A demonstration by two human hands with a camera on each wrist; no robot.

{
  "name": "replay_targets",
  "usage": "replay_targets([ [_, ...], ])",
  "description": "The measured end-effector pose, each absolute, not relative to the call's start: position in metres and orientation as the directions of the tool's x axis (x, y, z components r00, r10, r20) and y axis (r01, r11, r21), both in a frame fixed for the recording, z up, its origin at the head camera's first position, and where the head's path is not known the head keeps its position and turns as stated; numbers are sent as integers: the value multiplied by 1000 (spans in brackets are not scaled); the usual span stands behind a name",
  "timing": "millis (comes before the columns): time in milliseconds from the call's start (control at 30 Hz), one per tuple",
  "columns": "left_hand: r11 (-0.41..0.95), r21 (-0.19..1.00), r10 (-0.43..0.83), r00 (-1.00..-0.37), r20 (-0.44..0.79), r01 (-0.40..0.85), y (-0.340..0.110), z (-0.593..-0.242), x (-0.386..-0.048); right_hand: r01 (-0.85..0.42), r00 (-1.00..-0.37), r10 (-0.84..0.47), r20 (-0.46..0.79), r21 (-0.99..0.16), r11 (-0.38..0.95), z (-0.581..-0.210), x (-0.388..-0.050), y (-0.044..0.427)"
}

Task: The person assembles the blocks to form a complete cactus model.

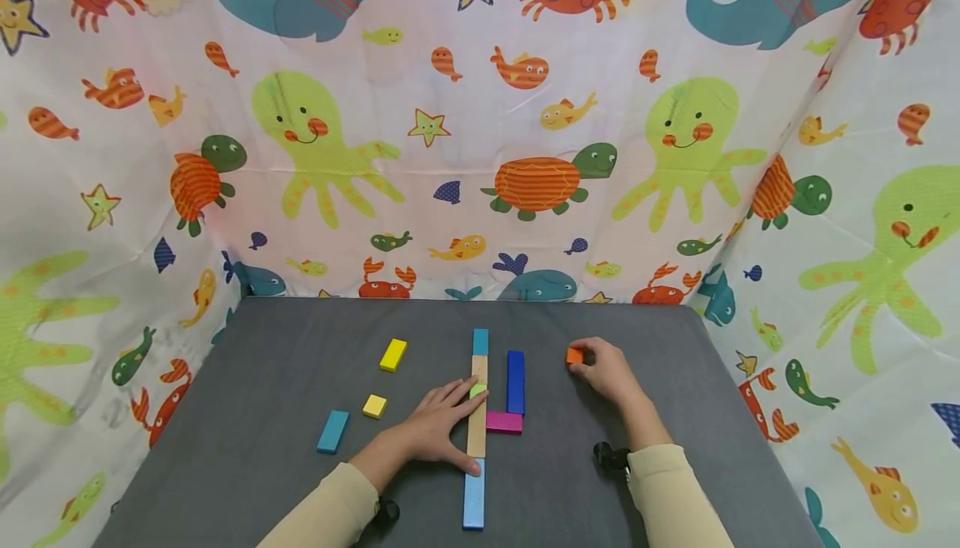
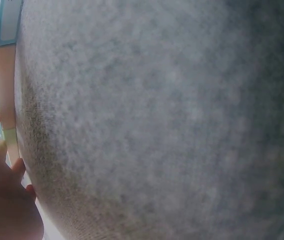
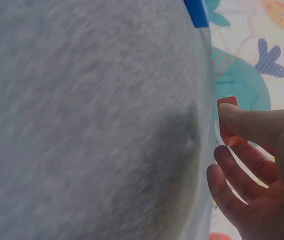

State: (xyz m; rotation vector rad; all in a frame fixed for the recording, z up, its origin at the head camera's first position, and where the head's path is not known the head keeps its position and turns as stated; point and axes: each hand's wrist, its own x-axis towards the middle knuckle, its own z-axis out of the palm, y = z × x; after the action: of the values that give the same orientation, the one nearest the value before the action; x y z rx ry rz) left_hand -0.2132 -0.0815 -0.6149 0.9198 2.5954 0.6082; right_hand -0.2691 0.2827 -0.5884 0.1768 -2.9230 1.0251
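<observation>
My right hand [image 1: 609, 373] pinches a small orange block [image 1: 574, 356] between thumb and fingers, right of the blocks at the middle. The orange block [image 3: 228, 131] also shows in the right wrist view. My left hand [image 1: 427, 433] lies beside a straight column of blocks, its spread fingertips and thumb touching it. From far to near, this column has a teal block [image 1: 480, 341], a wooden block [image 1: 479, 366], a light green block [image 1: 477, 391], a wooden block [image 1: 476, 438] and a light blue block [image 1: 474, 498]. A magenta block [image 1: 504, 423] adjoins its right side, with a dark blue block [image 1: 515, 381] running away from it.
Left of the column lie a yellow block [image 1: 393, 355], a small yellow block [image 1: 374, 406] and a teal-blue block [image 1: 332, 433], apart from each other. The grey table [image 1: 262, 381] is bordered by a curtain [image 1: 465, 223] printed with sea animals at the back and sides.
</observation>
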Motion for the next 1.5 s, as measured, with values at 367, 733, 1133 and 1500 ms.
replay_targets([
  [367, 703, 496, 651, -742, -161, 509, -81, -614, -214, -168, -986, -134, 102, -623, 764, -569, -280, 252],
  [733, 712, 493, 644, -745, -174, 501, -82, -614, -213, -179, -983, -165, 81, -633, 754, -564, -289, 225],
  [1133, 717, 497, 640, -744, -192, 489, -82, -613, -214, -202, -978, -190, 87, -620, 758, -560, -299, 200],
  [1500, 714, 508, 638, -747, -186, 483, -81, -613, -214, -183, -981, -177, 75, -645, 742, -558, -304, 186],
])
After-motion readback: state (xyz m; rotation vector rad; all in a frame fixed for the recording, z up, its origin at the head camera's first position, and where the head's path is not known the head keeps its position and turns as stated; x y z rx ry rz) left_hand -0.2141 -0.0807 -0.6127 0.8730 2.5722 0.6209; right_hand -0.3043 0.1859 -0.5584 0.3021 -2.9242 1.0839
